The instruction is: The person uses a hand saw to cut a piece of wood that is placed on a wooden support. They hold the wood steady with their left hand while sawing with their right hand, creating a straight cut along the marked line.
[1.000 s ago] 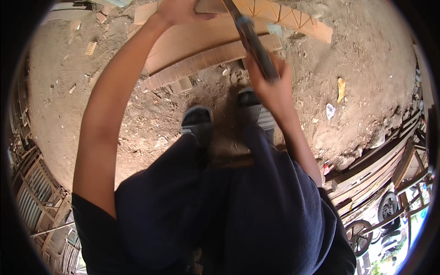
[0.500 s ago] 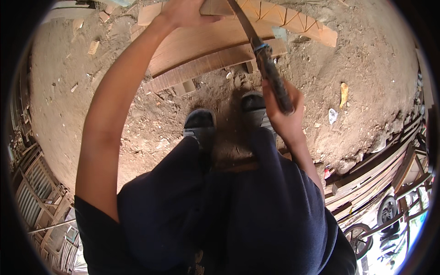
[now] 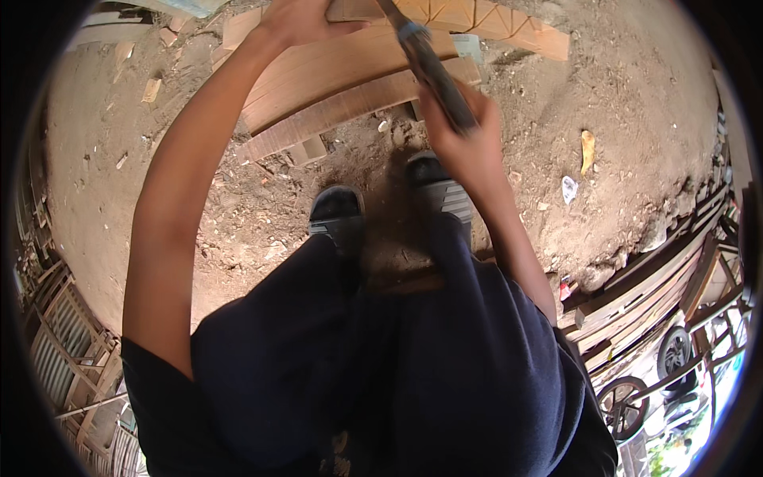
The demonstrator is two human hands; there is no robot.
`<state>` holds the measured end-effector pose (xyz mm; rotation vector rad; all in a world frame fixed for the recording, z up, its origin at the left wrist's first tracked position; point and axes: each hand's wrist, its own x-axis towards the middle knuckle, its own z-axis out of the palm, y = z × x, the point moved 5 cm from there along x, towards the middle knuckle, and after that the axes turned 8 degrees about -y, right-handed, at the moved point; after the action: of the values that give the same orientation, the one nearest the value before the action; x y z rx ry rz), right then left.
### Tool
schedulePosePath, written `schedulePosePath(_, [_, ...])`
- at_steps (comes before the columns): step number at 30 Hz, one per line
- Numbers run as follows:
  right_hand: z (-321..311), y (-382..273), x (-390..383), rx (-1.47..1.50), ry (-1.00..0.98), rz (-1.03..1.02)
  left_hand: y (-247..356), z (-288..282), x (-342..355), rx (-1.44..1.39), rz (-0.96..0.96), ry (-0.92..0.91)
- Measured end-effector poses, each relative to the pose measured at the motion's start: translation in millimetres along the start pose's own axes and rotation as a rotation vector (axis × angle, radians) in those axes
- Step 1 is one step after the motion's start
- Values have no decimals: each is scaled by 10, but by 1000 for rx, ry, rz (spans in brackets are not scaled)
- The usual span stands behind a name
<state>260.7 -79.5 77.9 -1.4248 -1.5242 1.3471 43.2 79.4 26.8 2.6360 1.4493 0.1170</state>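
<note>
head: dark, blue-banded tool handle (image 3: 437,77)

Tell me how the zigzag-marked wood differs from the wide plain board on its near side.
The zigzag-marked wood bears dark slanting lines; the wide plain board shows no such lines. The zigzag-marked wood looks narrower than the wide plain board. The zigzag-marked wood also reaches farther right than the wide plain board. Both are light brown wood.
</note>
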Motion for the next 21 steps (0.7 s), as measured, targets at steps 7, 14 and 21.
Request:
schedulePosePath(7, [3,80,-317,-22,20,-76,9,32,6,62,41,57])
schedulePosePath(14, [95,-13,108,-57,7,-87,-41,92,28,53,73,78])
schedulePosePath(21, [4,92,-193,57,35,-81,26,61,-55,106,171,186])
